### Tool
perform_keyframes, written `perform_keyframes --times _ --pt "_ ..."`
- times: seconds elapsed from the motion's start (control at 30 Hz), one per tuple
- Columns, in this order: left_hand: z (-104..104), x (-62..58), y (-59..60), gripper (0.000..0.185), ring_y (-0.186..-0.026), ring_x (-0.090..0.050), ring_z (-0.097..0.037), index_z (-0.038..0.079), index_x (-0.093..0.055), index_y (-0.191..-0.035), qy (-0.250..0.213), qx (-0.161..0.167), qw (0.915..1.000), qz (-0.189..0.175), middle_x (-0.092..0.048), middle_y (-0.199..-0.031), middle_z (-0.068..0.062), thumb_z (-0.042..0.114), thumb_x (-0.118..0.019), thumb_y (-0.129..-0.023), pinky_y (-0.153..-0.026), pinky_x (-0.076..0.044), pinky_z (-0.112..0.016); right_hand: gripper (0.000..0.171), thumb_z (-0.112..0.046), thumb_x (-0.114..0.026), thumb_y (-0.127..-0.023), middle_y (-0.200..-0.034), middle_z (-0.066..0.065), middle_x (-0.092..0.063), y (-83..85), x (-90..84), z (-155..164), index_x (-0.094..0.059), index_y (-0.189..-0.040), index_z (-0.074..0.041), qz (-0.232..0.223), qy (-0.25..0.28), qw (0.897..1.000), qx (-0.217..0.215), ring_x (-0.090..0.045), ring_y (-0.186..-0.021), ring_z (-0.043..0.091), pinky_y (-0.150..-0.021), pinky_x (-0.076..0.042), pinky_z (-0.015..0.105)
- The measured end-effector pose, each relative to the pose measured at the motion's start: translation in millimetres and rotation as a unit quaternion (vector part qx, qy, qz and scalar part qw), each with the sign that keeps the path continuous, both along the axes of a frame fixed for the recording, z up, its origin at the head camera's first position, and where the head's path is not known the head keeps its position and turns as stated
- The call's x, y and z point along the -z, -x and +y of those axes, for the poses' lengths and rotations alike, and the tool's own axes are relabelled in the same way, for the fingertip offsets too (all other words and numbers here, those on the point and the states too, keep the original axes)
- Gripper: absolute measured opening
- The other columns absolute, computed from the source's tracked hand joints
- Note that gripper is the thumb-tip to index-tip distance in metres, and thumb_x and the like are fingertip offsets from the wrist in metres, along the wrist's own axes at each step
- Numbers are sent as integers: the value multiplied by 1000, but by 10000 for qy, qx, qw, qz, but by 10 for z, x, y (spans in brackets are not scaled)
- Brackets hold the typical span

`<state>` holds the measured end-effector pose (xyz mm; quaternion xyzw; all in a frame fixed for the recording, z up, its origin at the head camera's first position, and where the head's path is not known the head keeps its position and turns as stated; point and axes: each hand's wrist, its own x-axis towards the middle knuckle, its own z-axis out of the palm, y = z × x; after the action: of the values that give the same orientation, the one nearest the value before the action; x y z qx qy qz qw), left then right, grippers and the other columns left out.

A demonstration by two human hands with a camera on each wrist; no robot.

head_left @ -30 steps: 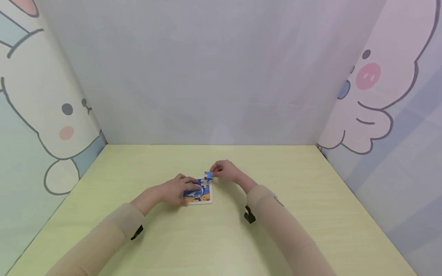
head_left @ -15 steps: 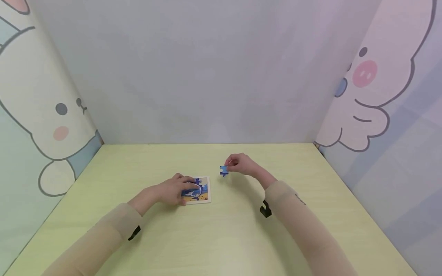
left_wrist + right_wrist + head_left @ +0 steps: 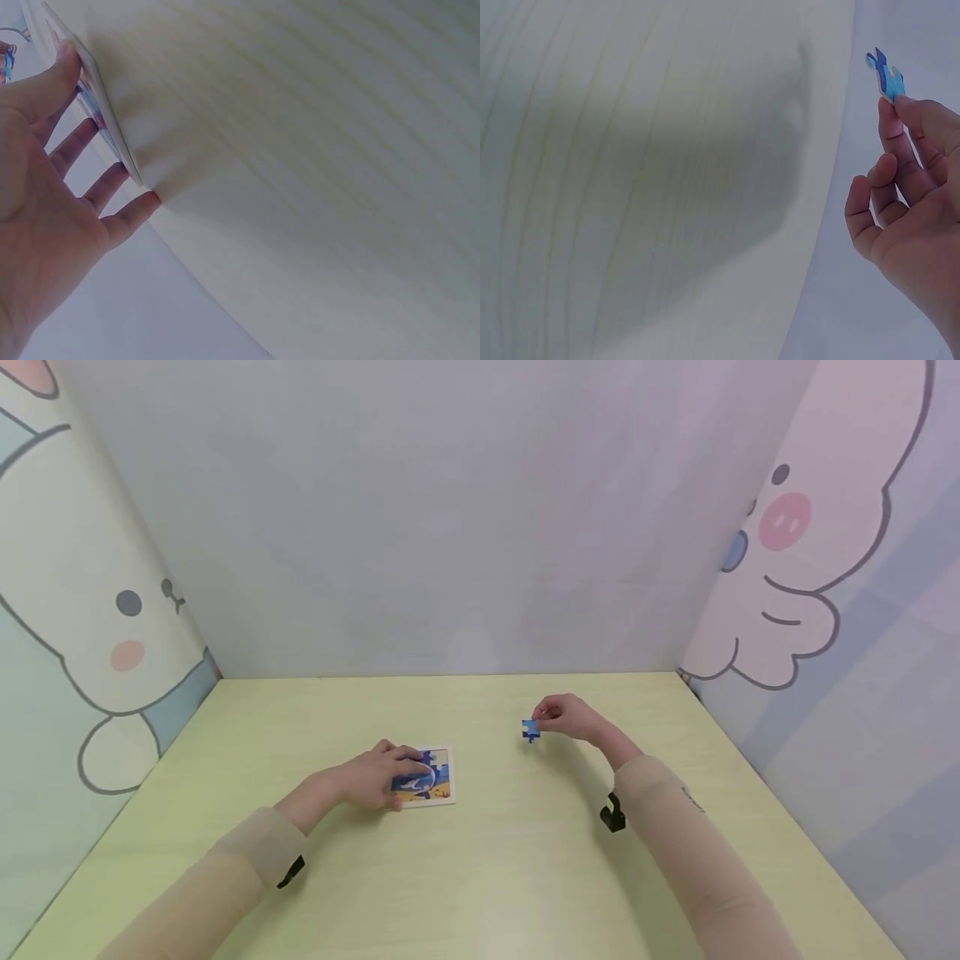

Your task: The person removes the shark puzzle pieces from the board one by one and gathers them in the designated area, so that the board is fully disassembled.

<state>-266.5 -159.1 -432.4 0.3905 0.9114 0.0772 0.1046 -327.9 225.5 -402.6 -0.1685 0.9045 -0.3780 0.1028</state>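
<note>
A jigsaw puzzle (image 3: 442, 782) with a white frame and a blue-and-yellow sea picture lies flat on the table. An uncovered beige patch shows at its upper right. My left hand (image 3: 369, 777) rests on the puzzle's left side, fingers spread and fairly straight, hiding part of the picture. In the left wrist view the thumb (image 3: 69, 64) touches the frame's edge. Off to the right, my right hand (image 3: 573, 718) pinches a blue puzzle piece (image 3: 531, 728) between thumb and fingertips, above the table. The right wrist view shows the piece (image 3: 889, 79) held upright, with the other fingers loosely curled.
A pale yellow table (image 3: 480, 877) spreads around both hands. Behind it stands a plain grey-white wall (image 3: 465, 527). Side panels with cartoon animals (image 3: 787, 527) border the table left and right. Black wrist straps (image 3: 612, 812) hang below the sleeves.
My right hand has carried the blue puzzle piece away from the puzzle, up and to the right. The left hand stays on the puzzle. The head view has shifted slightly.
</note>
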Motion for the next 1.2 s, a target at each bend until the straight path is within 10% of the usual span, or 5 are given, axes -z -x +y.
perform_keyframes --times 0.57,1.2 --pt "26 -25 -39 63 -129 -32 -35 25 -46 -140 -64 -70 9999 -87 -34 -149 -7 25 -72 -83 -102 -34 -55 17 -9 -65 -88 -92 8 -65 51 343 341 -64 -103 0 -259 106 9996 30 -53 -79 12 -70 -44 25" --pt "-170 -22 44 70 -130 -36 -37 17 -49 -137 -304 -640 9971 288 -43 -143 -10 43 -75 -77 -102 -32 -59 22 -13 -64 -90 -101 6 -64 26 245 259 -66 -111 -6 136 -165 9994 290 -54 -89 20 -78 -45 29"
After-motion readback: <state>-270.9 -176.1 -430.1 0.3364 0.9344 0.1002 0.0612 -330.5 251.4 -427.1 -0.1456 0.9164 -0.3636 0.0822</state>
